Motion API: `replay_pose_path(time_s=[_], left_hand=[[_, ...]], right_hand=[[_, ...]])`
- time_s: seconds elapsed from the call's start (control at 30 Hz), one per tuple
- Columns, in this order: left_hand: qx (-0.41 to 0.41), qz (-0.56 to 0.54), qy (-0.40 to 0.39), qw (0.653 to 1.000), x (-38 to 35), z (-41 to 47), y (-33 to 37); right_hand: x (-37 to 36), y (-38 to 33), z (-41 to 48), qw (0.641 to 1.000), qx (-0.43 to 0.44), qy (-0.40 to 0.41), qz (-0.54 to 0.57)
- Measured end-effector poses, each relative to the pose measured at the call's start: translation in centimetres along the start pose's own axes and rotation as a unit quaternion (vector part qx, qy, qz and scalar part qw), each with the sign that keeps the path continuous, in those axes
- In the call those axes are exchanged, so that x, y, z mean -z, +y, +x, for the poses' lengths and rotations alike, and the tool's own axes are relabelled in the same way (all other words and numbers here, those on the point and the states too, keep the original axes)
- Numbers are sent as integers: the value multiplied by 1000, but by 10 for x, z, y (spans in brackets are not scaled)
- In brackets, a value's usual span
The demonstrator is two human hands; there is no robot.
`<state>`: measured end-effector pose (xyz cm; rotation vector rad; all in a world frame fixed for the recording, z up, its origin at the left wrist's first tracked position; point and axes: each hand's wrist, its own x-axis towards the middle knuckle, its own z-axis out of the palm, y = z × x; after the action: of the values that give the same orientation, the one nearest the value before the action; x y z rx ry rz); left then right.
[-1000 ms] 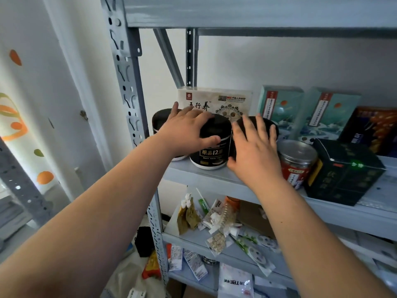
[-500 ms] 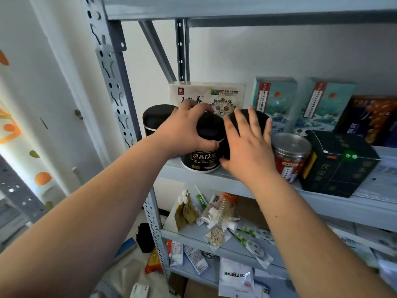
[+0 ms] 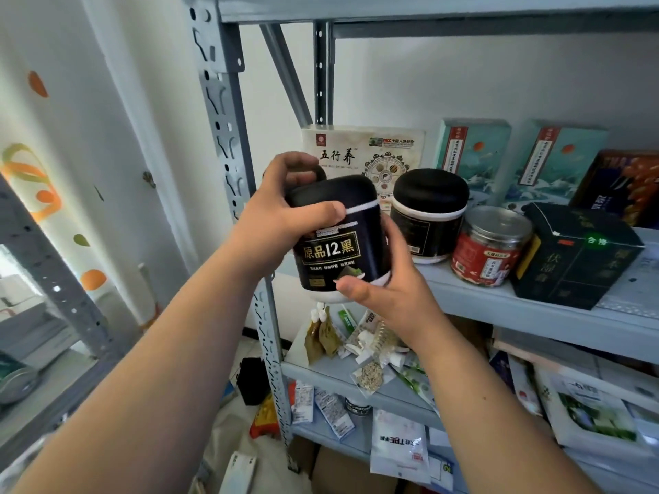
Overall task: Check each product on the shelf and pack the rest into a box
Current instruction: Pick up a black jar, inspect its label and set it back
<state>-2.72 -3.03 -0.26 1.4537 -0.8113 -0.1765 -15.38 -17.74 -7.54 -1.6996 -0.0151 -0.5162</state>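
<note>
1. L hand [image 3: 285, 208] grips the black-lidded jar [image 3: 333, 253] from the top. Its fingers [image 3: 292, 165] curl over the lid, and the thumb lies across the front at the lid's rim.
2. R hand [image 3: 388, 294] holds the same jar at the base, thumb on the lower front edge, other fingers wrapped round the far side.
3. Diff vs 1 s ago: the jar stood on the shelf board [image 3: 481, 303] then. Now it's off the board, up in the air in front of the shelf's left end, tilted, gold-lettered label facing the person.
4. R hand lay flat on the neighbour jar before. It has left that one & gone under the lifted jar.
5. That 2nd black jar [image 3: 428, 215] now stands uncovered on the board, upright, just right of the held one.
6. Unmoved further right: red-label jar [image 3: 490, 254] w/ metal lid, then dark green box [image 3: 574, 262] just beside it.
7. At the back, as before: white carton [image 3: 363, 155] & two teal cartons [image 3: 470, 155].
8. Lower shelf: loose sachets [image 3: 356, 347] in a heap.
</note>
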Motion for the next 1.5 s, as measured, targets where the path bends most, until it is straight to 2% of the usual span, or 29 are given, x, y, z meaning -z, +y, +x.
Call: replay_pose_path(time_s=[0.13,0.37,0.5,0.6,0.77,0.83,0.93,1.0,1.1,1.2,1.27,1.4,1.5], left_hand=[[27,-62,49,997,-7,-25,-17],[70,-187,66,978,-3,-77,-51],[63,-194,66,977,-2,-101,-61],[48,-171,69,982,1,-111,-61],[40,-79,100,991,4,-125,-62],[41,-68,77,994,3,-132,-60],[54,-65,69,994,2,-141,-62],[68,-109,87,988,5,-142,-61],[79,-271,106,953,12,-141,-58],[103,-385,127,908,16,-140,-51],[131,-417,119,892,15,-143,-49],[150,-405,105,896,12,-146,-57],[105,-377,78,917,11,-147,-60]], right_hand=[[-28,14,-17,993,20,40,106],[-43,27,-38,975,-37,63,208],[-52,29,-48,958,-83,62,268],[-56,27,-53,956,-88,65,273],[-68,22,-54,965,-67,94,236],[-74,17,-56,976,-48,112,179],[-82,8,-60,993,-19,96,67],[-85,2,-63,998,-10,64,19],[-85,-1,-68,999,22,28,-41],[-88,-1,-72,990,64,44,-121],[-91,-2,-73,988,80,56,-119],[-92,-1,-71,987,86,87,-103],[-89,-2,-71,977,100,118,-150]])
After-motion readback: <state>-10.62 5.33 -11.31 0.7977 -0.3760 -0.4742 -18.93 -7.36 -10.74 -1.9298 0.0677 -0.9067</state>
